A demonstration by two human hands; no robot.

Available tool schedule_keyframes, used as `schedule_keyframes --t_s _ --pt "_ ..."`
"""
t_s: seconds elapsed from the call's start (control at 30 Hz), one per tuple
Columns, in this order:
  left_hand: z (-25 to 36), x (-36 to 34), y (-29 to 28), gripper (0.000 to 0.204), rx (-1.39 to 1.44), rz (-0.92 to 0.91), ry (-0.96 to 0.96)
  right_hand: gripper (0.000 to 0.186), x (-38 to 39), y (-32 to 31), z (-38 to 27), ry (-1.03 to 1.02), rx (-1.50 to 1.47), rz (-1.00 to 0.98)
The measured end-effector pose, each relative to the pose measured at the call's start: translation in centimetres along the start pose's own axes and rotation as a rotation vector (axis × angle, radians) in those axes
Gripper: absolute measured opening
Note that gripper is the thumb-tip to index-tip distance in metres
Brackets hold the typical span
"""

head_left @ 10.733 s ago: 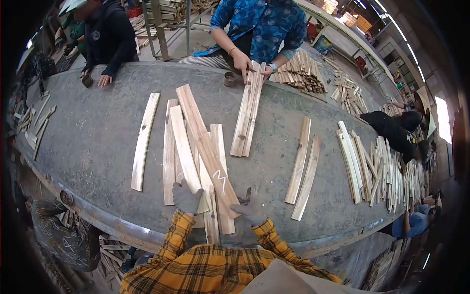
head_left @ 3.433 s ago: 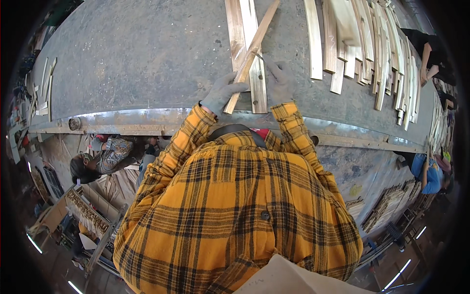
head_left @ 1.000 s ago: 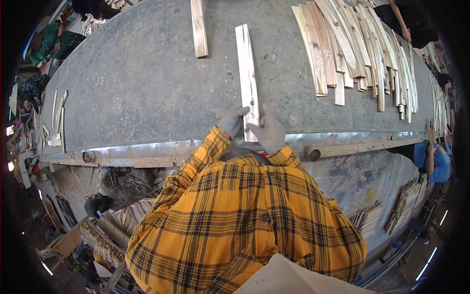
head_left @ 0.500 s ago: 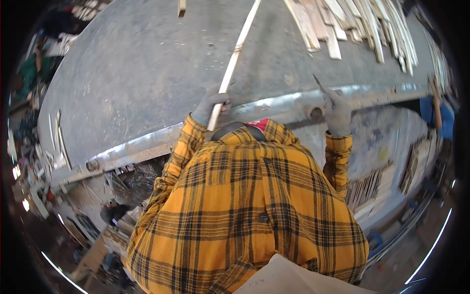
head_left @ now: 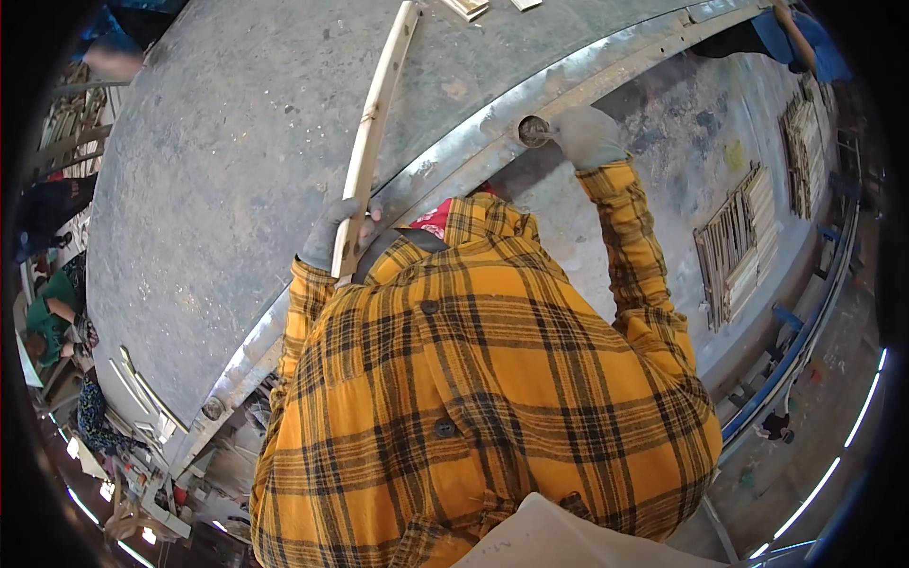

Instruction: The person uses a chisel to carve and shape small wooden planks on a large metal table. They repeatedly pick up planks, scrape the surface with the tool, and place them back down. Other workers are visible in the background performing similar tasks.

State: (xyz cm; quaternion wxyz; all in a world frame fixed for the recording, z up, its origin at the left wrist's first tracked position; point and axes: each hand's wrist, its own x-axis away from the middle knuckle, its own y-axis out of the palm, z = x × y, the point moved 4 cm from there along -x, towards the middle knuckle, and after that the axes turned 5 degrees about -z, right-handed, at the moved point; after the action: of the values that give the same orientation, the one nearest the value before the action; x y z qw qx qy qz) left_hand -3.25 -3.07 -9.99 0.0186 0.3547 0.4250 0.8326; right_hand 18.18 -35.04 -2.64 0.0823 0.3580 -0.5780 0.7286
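Note:
My gloved left hand (head_left: 336,229) is closed round the lower end of a long pale wooden slat (head_left: 374,114), which slants up over the grey tabletop (head_left: 218,151). My gloved right hand (head_left: 584,134) is at a small round metal cup (head_left: 532,132) on the rim of the table, its fingers closed and blurred. What it grips at the cup is too hidden to make out.
Slat ends (head_left: 466,9) lie at the table's far side, more thin slats (head_left: 142,388) at the lower left. Stacked slats (head_left: 734,246) stand beyond the edge on the right. Co-workers are at the left (head_left: 52,312) and upper right (head_left: 805,43).
My view has turned along the table edge. The slat stayed in my left hand while my right hand left it, showed a thin dark tool, then moved to the cup, where that tool is obscured.

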Motion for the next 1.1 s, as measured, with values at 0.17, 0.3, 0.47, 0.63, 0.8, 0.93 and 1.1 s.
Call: schedule_keyframes --t_s 0.17,0.3,0.47,0.63,0.8,0.93,1.1 --pt "1.3 1.6 1.2 0.038 0.096 0.040 -0.090 0.022 -2.0 1.5 -2.4 0.098 0.006 -0.028" --pt "1.8 2.7 0.5 0.044 0.145 -0.065 -0.034 0.020 -3.1 2.7 -1.6 0.024 -0.076 -0.059" --pt "3.0 2.9 1.8 0.041 -0.002 -0.034 0.007 0.015 -3.5 3.9 -0.6 0.031 -0.054 0.041" --pt "3.2 1.7 1.7 0.045 -0.209 0.034 0.012 0.025 -2.4 3.2 -1.2 0.024 -0.076 -0.101" --pt "3.3 1.6 2.8 0.025 -0.328 0.080 -0.038 0.026 -1.4 3.4 0.8 -0.048 -0.399 -0.070" --pt "4.1 1.5 4.1 0.026 -0.415 0.095 0.045 0.027 0.5 1.3 1.9 0.003 -0.662 -0.125" --pt "5.4 2.0 6.5 0.035 -0.488 0.132 0.135 0.015 2.5 -1.2 -0.2 -0.213 -1.260 -0.033"
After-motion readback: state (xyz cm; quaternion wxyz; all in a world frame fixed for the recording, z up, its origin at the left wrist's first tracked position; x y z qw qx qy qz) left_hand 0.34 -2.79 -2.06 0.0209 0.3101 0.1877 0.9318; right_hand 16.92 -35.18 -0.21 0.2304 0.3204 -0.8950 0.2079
